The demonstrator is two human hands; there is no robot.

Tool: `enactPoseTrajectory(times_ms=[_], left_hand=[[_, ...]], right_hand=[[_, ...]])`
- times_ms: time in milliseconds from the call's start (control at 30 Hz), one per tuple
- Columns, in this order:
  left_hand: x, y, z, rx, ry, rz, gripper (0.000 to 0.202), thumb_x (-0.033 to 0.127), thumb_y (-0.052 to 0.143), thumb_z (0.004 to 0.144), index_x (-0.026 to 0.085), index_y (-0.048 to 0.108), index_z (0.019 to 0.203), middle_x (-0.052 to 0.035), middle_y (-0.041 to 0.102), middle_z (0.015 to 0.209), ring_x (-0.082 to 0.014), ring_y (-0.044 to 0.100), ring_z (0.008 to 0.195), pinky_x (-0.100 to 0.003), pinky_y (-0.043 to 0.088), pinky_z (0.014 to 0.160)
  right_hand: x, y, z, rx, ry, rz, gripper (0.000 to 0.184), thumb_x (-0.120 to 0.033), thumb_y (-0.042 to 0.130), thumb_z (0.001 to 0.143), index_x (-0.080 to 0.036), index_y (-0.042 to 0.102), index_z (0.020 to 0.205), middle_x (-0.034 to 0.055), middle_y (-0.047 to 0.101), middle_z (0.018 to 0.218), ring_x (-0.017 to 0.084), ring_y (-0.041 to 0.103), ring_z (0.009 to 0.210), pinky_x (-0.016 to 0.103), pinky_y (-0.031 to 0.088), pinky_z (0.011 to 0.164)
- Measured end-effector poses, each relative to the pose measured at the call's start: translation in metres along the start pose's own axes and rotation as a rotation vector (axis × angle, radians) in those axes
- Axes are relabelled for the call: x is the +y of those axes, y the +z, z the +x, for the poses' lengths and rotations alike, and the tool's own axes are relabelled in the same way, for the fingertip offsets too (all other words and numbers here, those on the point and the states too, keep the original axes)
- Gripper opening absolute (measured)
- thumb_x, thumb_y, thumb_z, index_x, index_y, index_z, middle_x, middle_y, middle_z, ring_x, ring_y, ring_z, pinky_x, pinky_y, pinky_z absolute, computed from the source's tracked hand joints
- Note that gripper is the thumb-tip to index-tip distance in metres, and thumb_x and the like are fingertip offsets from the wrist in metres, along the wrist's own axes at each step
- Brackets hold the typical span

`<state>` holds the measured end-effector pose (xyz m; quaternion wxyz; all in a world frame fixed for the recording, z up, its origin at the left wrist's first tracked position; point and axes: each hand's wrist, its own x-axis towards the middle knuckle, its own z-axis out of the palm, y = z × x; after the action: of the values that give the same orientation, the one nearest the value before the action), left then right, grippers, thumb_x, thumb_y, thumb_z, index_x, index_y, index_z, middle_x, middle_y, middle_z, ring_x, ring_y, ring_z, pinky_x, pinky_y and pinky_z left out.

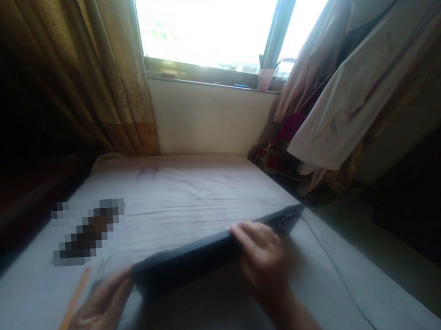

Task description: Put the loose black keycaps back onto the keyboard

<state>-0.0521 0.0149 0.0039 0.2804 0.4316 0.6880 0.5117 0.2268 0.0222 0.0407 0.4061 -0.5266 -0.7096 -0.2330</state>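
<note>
A long black keyboard (189,259) is tipped up on its long edge above the bed, slanting from lower left to upper right. A patch of keys shows near its right end; most of its face is dark and blurred. My left hand (97,312) grips the left end, its fingers partly hidden behind it. Over the top edge, right of the middle, my right hand (263,259) is closed with the thumb on top. A thin dark cable (333,262) runs across the sheet near the keyboard's right end.
The bed (192,186) has a pale, wrinkled sheet. On its left lie an orange strip (70,313) and a pixelated dark item (90,232). Hanging clothes (337,113) are at the right, a gold curtain (114,82) at the left. A pink pot (265,78) stands on the windowsill.
</note>
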Motion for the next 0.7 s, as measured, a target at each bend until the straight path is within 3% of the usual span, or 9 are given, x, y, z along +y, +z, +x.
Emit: enactPoseTrajectory(times_ms=[100, 233, 533, 700], left_hand=[[0.003, -0.004, 0.001, -0.058, -0.081, -0.054, 0.057, 0.077, 0.070, 0.059, 0.031, 0.076, 0.093, 0.0039, 0.075, 0.104, -0.0355, 0.058, 0.120, -0.045, 0.040, 0.109], [-0.001, -0.008, 0.007, -0.075, -0.086, -0.053, 0.056, 0.074, 0.071, 0.059, 0.030, 0.076, 0.093, 0.0020, 0.075, 0.105, -0.0352, 0.060, 0.118, -0.046, 0.042, 0.108], [-0.022, -0.017, 0.026, -0.224, 0.027, -0.059, 0.042, 0.062, 0.076, 0.063, 0.033, 0.078, 0.093, 0.0027, 0.076, 0.103, -0.0286, 0.069, 0.105, -0.035, 0.056, 0.092], [-0.025, -0.017, 0.024, -0.219, 0.127, -0.027, 0.041, 0.060, 0.073, 0.070, 0.033, 0.077, 0.100, 0.0026, 0.075, 0.108, -0.0274, 0.069, 0.105, -0.033, 0.057, 0.089]], right_hand=[[-0.023, 0.002, 0.004, -0.008, -0.028, 0.085, 0.040, -0.003, 0.043, 0.087, -0.019, 0.068, 0.114, 0.0078, 0.070, 0.103, 0.023, 0.060, 0.099, 0.036, 0.044, 0.083], [-0.040, 0.004, 0.008, 0.001, -0.069, 0.149, 0.033, -0.006, 0.046, 0.091, -0.019, 0.069, 0.112, 0.0058, 0.071, 0.101, 0.020, 0.061, 0.096, 0.033, 0.044, 0.084], [-0.008, -0.004, 0.004, -0.027, -0.058, 0.036, 0.036, -0.004, 0.044, 0.088, -0.015, 0.070, 0.110, 0.0107, 0.069, 0.101, 0.022, 0.060, 0.095, 0.034, 0.042, 0.079], [-0.018, -0.001, 0.006, -0.026, -0.075, 0.043, 0.033, -0.006, 0.045, 0.091, -0.015, 0.070, 0.109, 0.0106, 0.068, 0.100, 0.022, 0.059, 0.093, 0.034, 0.041, 0.078]])
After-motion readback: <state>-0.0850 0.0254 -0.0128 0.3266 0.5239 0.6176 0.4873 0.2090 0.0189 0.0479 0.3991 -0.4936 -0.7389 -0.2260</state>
